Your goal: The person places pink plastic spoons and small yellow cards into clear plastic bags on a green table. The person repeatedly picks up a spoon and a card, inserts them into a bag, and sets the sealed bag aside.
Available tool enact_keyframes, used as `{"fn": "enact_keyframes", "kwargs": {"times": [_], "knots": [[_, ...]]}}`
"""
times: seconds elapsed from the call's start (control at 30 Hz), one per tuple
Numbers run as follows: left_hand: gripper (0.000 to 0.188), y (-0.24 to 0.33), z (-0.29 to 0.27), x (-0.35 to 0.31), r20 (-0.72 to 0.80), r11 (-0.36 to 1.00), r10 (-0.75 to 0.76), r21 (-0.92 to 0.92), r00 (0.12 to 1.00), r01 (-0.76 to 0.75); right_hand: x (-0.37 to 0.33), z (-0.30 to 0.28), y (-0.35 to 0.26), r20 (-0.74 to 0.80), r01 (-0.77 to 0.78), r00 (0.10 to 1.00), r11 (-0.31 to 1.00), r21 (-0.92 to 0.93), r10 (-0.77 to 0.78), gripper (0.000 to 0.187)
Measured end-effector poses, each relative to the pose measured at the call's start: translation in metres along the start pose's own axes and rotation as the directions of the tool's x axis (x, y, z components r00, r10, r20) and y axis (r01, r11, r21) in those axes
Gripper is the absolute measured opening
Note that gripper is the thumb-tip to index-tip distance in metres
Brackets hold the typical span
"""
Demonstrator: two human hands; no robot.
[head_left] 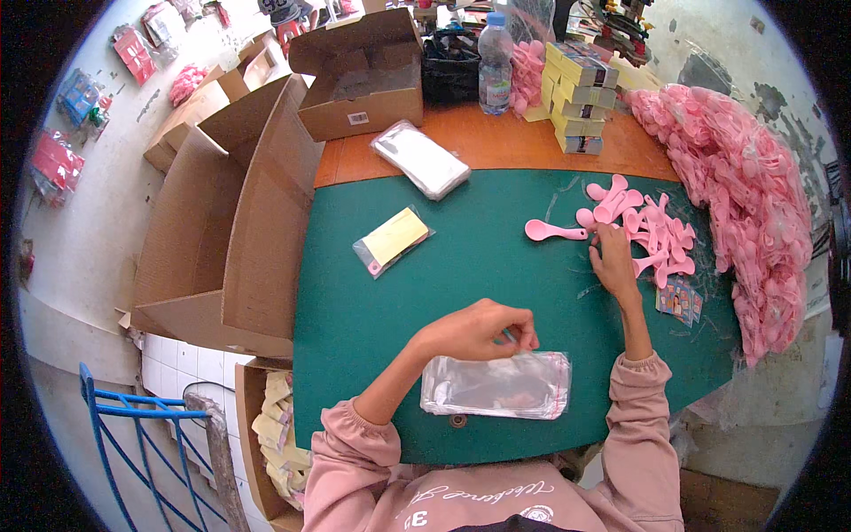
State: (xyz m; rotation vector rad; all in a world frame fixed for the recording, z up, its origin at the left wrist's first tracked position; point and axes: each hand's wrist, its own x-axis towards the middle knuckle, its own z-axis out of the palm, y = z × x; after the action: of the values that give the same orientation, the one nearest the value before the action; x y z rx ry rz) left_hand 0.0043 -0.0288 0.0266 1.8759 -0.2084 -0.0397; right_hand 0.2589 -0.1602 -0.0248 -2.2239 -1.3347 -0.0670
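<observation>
My left hand point(483, 332) is closed, its fingers curled over the upper edge of a stack of clear plastic bags point(492, 387); whether a bag is pinched in them is hard to see. My right hand point(613, 262) reaches to the near-left side of a loose pile of pink plastic spoons point(656, 226). Its thumb is apart from the fingers, and the fingertips touch the spoons. One pink spoon point(554, 230) lies to the left of those fingertips. Small printed cards point(679, 301) lie below the pile. A filled clear packet with a yellow card point(394, 241) rests farther left.
Another bag stack point(420, 160) lies toward the back. Behind are stacked yellow card bundles point(581, 97), a water bottle point(495, 66) and a cardboard box point(359, 80). Bagged pink spoons point(736, 195) heap along the right edge. A large open carton point(217, 230) stands left; another carton point(251, 417) holds yellow packets.
</observation>
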Motion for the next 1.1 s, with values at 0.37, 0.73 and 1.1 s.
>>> {"fn": "enact_keyframes", "kwargs": {"times": [0.37, 0.73, 1.1], "knots": [[0.023, -0.010, -0.031, -0.008, -0.252, 0.771, -0.316, -0.630, 0.915, 0.093, 0.007, 0.004, -0.010, -0.086, 0.115, 0.989, 0.990, -0.086, -0.122, 0.019], [0.021, -0.021, -0.035, -0.008, -0.496, 0.876, -0.379, -0.464, 0.781, 0.131, 0.006, -0.038, -0.094, -0.141, -0.042, 0.976, 0.785, 0.618, 0.164, 0.017], [0.027, -0.017, -0.033, -0.007, -0.531, 0.882, -0.396, -0.447, 0.749, 0.149, 0.000, -0.044, -0.109, -0.213, 0.110, 0.977, 0.796, 0.596, 0.025, 0.019]]}}
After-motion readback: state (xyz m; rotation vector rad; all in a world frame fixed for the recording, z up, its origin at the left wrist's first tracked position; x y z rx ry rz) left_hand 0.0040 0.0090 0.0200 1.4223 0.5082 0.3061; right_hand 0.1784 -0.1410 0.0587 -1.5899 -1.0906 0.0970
